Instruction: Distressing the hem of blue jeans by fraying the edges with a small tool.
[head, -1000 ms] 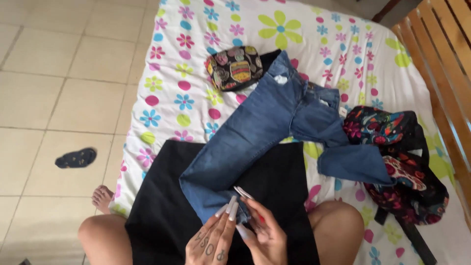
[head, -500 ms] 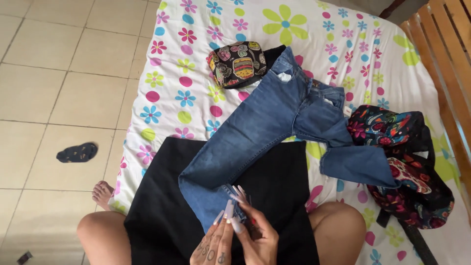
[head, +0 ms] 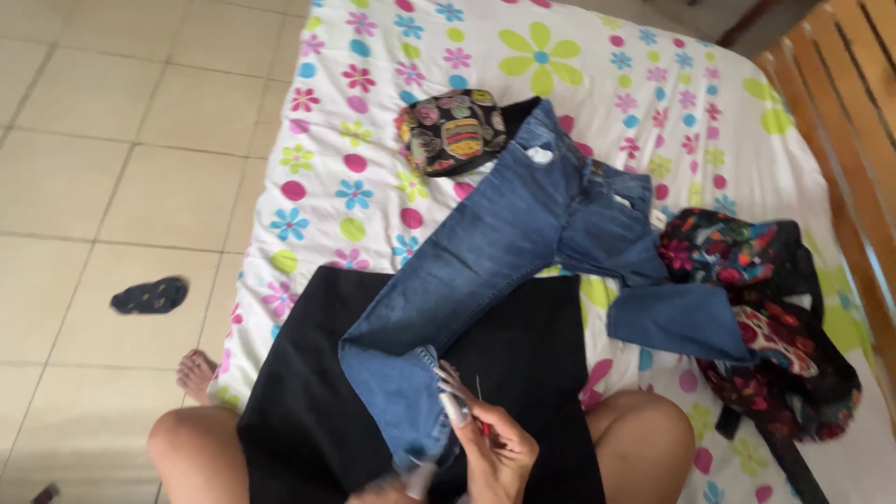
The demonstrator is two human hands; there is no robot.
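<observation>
right hand point(head: 499, 448) bottom center, pinching small thin red-tipped item at jeans point(head: 504, 233) leg hem; left hand point(head: 411, 483) blurred at bottom edge, grip can't tell; black cloth point(head: 308, 392) underneath.

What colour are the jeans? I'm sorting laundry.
Blue denim jeans, clearest in the head view.
</observation>
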